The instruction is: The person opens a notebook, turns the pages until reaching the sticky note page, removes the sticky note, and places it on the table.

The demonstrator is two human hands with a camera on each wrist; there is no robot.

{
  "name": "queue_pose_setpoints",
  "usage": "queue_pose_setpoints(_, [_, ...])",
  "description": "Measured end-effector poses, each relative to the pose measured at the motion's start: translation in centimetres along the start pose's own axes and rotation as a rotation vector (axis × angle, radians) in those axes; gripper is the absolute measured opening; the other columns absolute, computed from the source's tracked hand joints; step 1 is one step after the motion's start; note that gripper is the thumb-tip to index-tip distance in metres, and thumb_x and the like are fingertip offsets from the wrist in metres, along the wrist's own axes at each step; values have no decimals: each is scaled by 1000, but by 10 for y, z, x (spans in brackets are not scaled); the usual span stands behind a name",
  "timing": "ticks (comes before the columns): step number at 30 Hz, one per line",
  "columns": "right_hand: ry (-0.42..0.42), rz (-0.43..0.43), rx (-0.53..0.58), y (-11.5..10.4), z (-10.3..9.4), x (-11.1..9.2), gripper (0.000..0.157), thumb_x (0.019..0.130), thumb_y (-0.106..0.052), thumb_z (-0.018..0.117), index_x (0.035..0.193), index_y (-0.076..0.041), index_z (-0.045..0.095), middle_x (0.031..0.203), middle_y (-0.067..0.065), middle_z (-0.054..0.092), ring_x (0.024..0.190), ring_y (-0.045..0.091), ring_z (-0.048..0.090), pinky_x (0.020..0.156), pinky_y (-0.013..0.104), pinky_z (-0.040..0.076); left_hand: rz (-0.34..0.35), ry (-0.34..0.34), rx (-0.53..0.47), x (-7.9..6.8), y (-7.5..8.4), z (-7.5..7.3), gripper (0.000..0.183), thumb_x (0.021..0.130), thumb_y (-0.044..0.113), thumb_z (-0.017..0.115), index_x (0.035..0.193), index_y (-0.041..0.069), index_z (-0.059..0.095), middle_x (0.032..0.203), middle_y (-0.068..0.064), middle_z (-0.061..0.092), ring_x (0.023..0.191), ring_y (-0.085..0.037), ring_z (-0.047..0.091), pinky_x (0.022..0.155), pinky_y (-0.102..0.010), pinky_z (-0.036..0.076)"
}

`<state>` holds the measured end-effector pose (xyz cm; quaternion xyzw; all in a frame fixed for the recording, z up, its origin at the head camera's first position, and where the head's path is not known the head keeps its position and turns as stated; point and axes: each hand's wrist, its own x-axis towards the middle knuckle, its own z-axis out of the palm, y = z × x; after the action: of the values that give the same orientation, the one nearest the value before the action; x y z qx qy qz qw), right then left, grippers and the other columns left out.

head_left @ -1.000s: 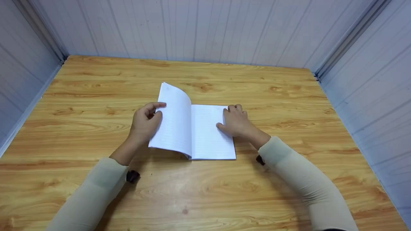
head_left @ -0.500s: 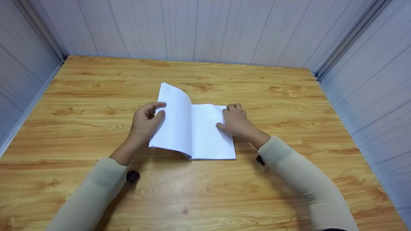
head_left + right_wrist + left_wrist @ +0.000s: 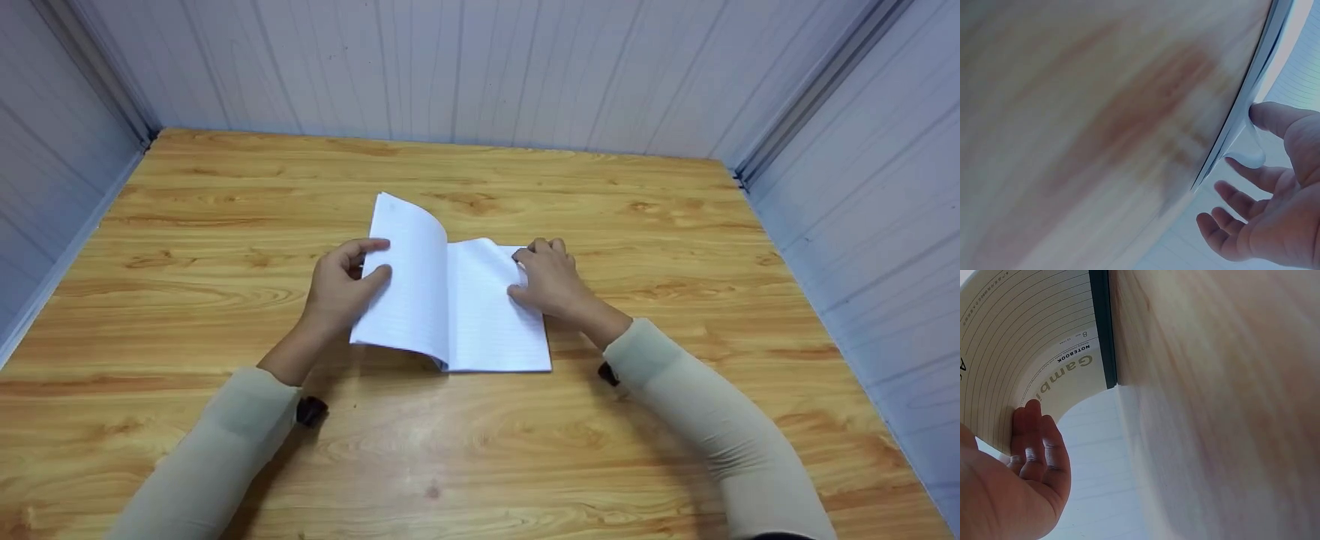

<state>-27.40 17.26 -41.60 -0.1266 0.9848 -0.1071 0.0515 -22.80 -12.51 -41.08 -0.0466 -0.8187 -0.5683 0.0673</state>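
Note:
A notebook (image 3: 491, 330) with white ruled pages lies spread on the table, its left half raised and curving up. My left hand (image 3: 337, 285) grips that half by its outer edge, thumb on the page and fingers against the cover. In the left wrist view the cover (image 3: 1067, 337) is cream with lines, the word NOTEBOOK and a dark spine strip (image 3: 1104, 332). At the upper right corner of the right half, my right hand (image 3: 551, 281) pinches a page (image 3: 1252, 149), which bends up between thumb and forefinger. Its other fingers (image 3: 1230, 197) are loosely bent beyond the edge.
The wood-grain table (image 3: 480, 457) extends around the notebook on all sides. Pale panel walls (image 3: 450, 67) stand at its back, left and right. Small dark devices, such as the one by the left wrist (image 3: 311, 412), are at both sleeves.
The right forefinger has drawn inward, and the upper corner of the right page has lifted and buckled. The left thumb has slid slightly further onto the left page.

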Motion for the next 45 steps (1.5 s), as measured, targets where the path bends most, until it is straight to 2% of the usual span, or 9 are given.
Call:
queue_pose_setpoints(5, [35,72,85,0,-3,-1,57,89,-36,62,139,-12,48,117,13,63,104,30,51,93,47,39,-7,-10,-8,0,0,0,34,87,13,63,120,7,65,115,-7,66,89,-16,45,77,-23,39])
queue_pose_setpoints(11, [87,128,215,2,-11,-2,70,90,-27,61,145,3,31,119,21,62,106,27,60,96,44,47,-3,-20,-17,0,-1,-1,34,88,13,63,121,7,64,121,-6,65,94,-16,47,82,-26,40])
queue_pose_setpoints(15, [85,125,255,1,-13,-3,64,91,-18,60,144,7,34,100,18,67,90,22,61,82,36,52,3,-18,-20,0,-3,-1,34,88,13,63,121,7,65,120,-6,65,92,-16,47,80,-24,40])
queue_pose_setpoints(20, [142,45,248,0,-11,-6,41,91,-18,59,129,-1,56,77,6,64,64,14,56,59,27,45,6,-18,-20,0,-3,-1,34,87,13,62,121,7,65,118,-6,66,90,-16,47,77,-23,40])
queue_pose_setpoints(24, [170,-32,269,-2,-11,-10,33,93,-24,55,123,-11,59,67,2,62,54,12,51,51,26,40,10,-11,-17,0,-3,-1,34,86,13,62,120,7,66,107,-7,66,82,-15,44,71,-21,38])
queue_pose_setpoints(31, [123,-196,255,-13,-14,-16,38,101,-38,43,132,-19,55,64,-1,59,55,12,49,53,28,40,6,-5,-21,0,-2,-2,33,86,13,62,119,7,66,107,-8,66,82,-15,45,71,-21,39])
queue_pose_setpoints(36, [75,-277,231,-20,-12,-19,38,102,-35,39,138,-27,52,52,-4,41,46,11,35,48,28,33,2,-10,-21,0,-1,-2,33,87,13,62,120,7,65,113,-7,66,85,-16,45,73,-22,39])
queue_pose_setpoints(40, [40,-305,205,-24,-11,-21,39,101,-33,38,139,-32,50,52,-7,37,45,9,30,48,26,30,-3,-17,-26,-1,-1,-2,33,89,14,61,121,7,65,119,-6,65,89,-16,45,78,-23,39])
queue_pose_setpoints(45, [-2,-335,152,-29,-11,-24,42,99,-29,41,140,-34,47,66,-4,60,54,10,45,55,29,39,-7,-14,-23,0,-1,-2,33,89,14,61,121,7,65,119,-7,65,91,-16,47,80,-24,40])
